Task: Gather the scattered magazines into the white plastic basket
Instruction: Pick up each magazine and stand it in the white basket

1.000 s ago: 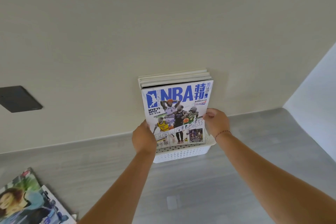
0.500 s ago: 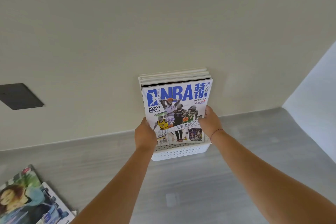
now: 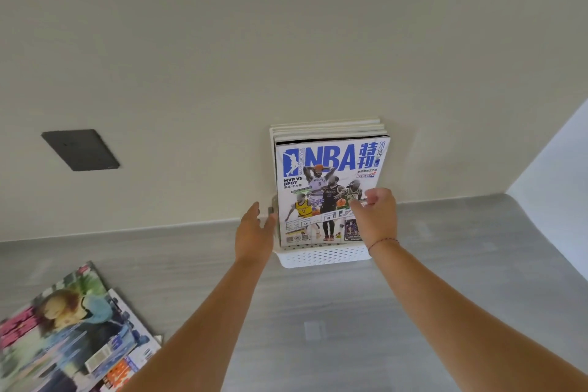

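- Two bare forearms reaching fwd from bottom edge, converging on white plastic basket (image 3: 321,256) at far side of grey table (image 3: 445,296), against beige wall (image 3: 286,41).
- Left hand (image 3: 254,237) raised, palm turned inward twd the stack, fingers (image 3: 254,210) extended and spread apart, gripping nothing; fingertips just beside left edge of NBA magazine (image 3: 327,188), contact w/ it not clear.
- Right hand (image 3: 377,216) held over lower-right part of NBA cover, wrist bent slightly, fingers loosely curled and partly apart, not clamped on anything; touching the cover or hovering – cannot tell.
- Thin thread bracelet (image 3: 383,241) round right wrist.
- NBA magazine standing upright in basket, cover facing camera, frontmost of a stack; other magazines (image 3: 327,127) behind it, top edges showing, leaning back at wall.
- Only front wall of basket visible, perforated, below the cover's bottom edge.
- More loose magazines (image 3: 63,334) lying flat at near-left of table, overlapping, well apart from basket; top one w/ colourful cover, blurred.
- Dark rectangular plate (image 3: 81,149) on wall, left of basket, well apart.
- White surface (image 3: 560,162) at right edge, meeting table at a corner.
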A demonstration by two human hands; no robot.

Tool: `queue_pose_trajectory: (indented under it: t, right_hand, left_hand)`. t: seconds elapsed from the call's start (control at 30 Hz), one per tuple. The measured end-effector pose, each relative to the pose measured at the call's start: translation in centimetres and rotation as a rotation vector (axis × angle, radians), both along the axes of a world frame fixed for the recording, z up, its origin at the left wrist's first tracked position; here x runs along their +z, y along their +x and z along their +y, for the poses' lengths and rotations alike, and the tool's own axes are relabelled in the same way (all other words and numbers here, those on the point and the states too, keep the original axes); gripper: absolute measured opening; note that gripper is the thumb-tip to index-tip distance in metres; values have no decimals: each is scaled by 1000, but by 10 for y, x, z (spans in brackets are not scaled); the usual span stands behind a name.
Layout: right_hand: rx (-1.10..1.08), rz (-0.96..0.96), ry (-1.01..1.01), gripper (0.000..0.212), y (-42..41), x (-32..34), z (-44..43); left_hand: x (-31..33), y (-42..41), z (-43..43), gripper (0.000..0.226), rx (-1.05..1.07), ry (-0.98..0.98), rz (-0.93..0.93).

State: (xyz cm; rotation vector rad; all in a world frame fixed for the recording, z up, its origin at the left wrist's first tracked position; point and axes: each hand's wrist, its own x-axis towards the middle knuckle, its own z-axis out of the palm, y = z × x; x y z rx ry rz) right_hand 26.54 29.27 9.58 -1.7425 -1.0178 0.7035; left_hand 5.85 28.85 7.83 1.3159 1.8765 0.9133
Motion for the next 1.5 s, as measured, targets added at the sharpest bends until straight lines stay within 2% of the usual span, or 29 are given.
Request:
queue_pose_trajectory:
  t: [0.13, 0.3, 0.4, 0.53, 0.67, 0.77, 0.9, 1.1, 1.27, 1.43, 1.5]
  right_hand:
    - [174, 0, 18, 29, -46, 2, -24]
    - [480, 100, -122, 31, -117, -15, -51]
    - [647, 95, -230, 35, -165, -31, -68]
    - [758, 89, -351, 43, -230, -50, -92]
    - [874, 40, -434, 52, -286, -61, -109]
    - [923, 14, -472, 52, -321, -67, -119]
    - [1002, -12, -478, 17, -356, -69, -126]
    - [1010, -39, -530, 21, -380, -72, -126]
    - [1001, -43, -547, 12, -384, -77, -128]
    - [1009, -22, -566, 18, -384, -83, -135]
    - [1005, 22, -558, 13, -383, -83, -139]
  left_hand:
    - [-2, -40, -27, 55, 59, 17, -120]
    - [-12, -111, -81, 46, 148, -28, -159]
    - [-22, -166, -120, 42, 233, -95, -142]
    - [-37, -241, -177, 10, 337, -155, -86]
    - [-48, -303, -223, 27, 483, -212, -74]
    - [-57, -332, -245, 21, 567, -247, -138]
    - [-70, -361, -248, 23, 607, -305, -269]
    - [-79, -378, -235, 8, 692, -376, -539]
    - [-76, -386, -222, 18, 662, -452, -526]
    - [-74, -388, -213, 31, 661, -479, -555]
    - [-73, -390, -209, 27, 662, -493, -567]
